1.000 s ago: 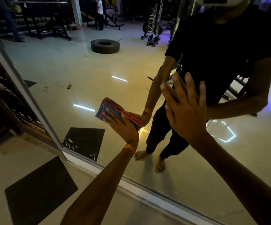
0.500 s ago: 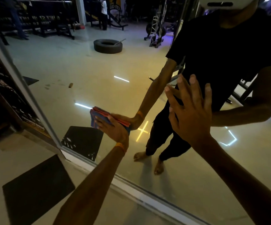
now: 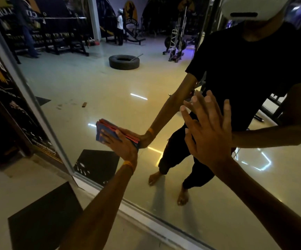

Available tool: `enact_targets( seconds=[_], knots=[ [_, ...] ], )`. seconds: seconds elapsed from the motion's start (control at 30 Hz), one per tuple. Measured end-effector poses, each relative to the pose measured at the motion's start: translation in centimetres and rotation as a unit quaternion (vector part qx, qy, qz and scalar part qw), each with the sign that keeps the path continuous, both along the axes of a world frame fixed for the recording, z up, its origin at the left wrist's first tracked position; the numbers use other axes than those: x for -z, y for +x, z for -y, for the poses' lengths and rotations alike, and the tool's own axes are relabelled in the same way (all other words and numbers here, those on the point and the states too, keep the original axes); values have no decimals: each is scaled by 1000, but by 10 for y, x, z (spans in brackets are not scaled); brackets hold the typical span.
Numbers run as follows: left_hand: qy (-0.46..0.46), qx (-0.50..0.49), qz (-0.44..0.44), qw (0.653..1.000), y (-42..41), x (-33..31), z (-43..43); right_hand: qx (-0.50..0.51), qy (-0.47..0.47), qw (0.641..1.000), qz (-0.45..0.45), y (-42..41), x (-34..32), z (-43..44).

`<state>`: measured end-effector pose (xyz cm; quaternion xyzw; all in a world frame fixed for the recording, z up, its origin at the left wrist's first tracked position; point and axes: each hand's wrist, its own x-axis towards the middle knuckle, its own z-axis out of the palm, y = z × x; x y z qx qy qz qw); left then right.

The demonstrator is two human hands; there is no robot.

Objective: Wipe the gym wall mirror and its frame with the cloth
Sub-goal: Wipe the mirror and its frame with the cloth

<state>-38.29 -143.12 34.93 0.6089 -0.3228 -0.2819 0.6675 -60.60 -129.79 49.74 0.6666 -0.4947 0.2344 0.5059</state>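
The large wall mirror (image 3: 110, 91) fills most of the view, with its pale metal frame (image 3: 38, 105) running down the left side and along the bottom. My left hand (image 3: 122, 147) presses a folded blue cloth with red edging (image 3: 103, 129) flat against the glass, low and near the left frame. My right hand (image 3: 209, 129) rests flat on the glass further right, fingers spread, holding nothing. My reflection in dark clothes stands behind both hands.
A dark poster panel (image 3: 3, 98) hangs left of the frame. Below the mirror lies pale floor with a black square tile (image 3: 45, 217). Reflected in the glass are a tyre (image 3: 124, 62), gym racks and a distant person.
My left hand has slid the cloth leftward and slightly down along the glass, closer to the left frame. My right hand has stayed flat on the mirror.
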Motion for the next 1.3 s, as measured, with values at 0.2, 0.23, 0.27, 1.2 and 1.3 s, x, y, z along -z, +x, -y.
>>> enact_targets(
  seconds=[0.2,0.23,0.27,1.2,1.3],
  knots=[
    [-173,34,230,957,-32,-62,-10,-7,-2,1000,5,32,-22,18],
    [-188,37,256,947,-13,-57,1,-8,1,1000,2,41,-23,23],
    [-186,34,255,948,12,-52,14,-12,5,1000,-2,51,-24,29],
    [-291,42,439,849,204,-125,139,38,-20,990,131,191,-37,121],
    [-162,-22,264,951,238,-144,170,49,-29,989,135,191,-32,124]
  ],
)
